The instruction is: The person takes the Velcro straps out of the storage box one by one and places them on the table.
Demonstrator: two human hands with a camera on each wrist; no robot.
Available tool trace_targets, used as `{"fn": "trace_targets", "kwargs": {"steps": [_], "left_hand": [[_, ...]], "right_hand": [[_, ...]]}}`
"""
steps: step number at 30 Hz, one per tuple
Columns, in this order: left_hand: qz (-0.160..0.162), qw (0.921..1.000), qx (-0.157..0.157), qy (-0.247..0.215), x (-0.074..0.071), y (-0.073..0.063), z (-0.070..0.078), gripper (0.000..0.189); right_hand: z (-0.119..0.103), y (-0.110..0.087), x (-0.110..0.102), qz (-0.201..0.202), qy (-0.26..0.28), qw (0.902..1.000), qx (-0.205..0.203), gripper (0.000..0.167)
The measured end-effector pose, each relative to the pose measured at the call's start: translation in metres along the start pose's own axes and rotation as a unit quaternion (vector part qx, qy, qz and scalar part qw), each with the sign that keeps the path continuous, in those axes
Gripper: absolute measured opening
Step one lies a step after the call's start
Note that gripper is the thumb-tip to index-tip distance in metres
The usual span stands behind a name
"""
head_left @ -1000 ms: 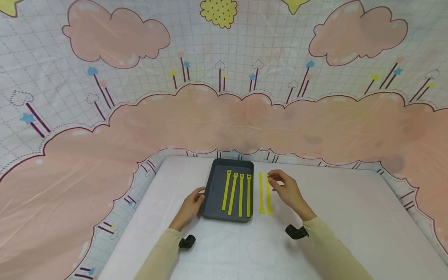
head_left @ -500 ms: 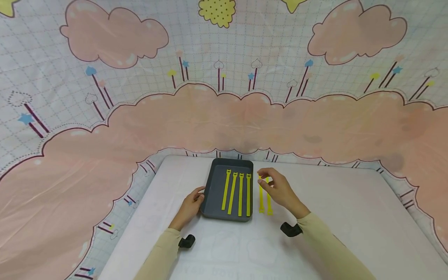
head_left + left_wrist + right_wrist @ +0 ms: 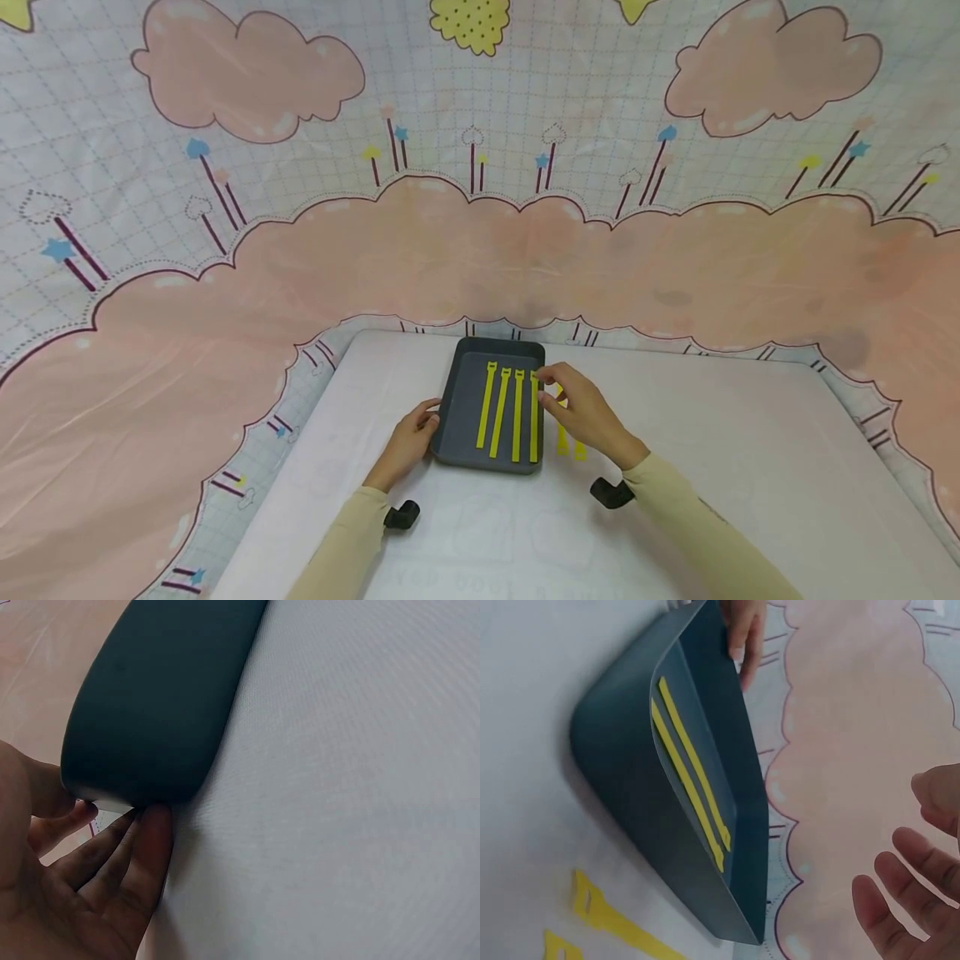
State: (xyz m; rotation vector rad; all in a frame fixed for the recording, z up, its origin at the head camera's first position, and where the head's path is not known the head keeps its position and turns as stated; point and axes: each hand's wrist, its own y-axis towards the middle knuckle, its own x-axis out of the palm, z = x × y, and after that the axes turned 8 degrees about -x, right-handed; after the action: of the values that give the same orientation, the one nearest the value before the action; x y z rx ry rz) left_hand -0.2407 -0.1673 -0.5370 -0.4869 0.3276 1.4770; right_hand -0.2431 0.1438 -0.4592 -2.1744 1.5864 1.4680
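A dark grey tray stands on the white table, with several yellow slotted-head cable straps side by side in it. My left hand holds the tray at its near left side; in the left wrist view, the thumb lies at the wall's upper edge and the fingertips sit at its lower edge. Over the tray's right rim hovers my right hand, fingers loosely bent, with nothing between them in the right wrist view. Two more yellow straps lie on the table beneath it, partly covered.
The white table extends to both sides and in front of the tray. Behind it hangs a patterned cloth with pink clouds. Black wrist devices sit at both sleeves.
My right hand has moved left, from above the two straps on the table to the tray's right rim. The left hand and the tray have stayed in place.
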Motion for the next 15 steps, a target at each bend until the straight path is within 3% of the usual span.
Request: {"fn": "trace_targets", "kwargs": {"steps": [15], "left_hand": [[0.007, 1.0, 0.004, 0.002, 0.001, 0.003, -0.002, 0.039]], "right_hand": [[-0.007, 0.009, 0.012, -0.027, -0.089, 0.9931, -0.071, 0.031]]}}
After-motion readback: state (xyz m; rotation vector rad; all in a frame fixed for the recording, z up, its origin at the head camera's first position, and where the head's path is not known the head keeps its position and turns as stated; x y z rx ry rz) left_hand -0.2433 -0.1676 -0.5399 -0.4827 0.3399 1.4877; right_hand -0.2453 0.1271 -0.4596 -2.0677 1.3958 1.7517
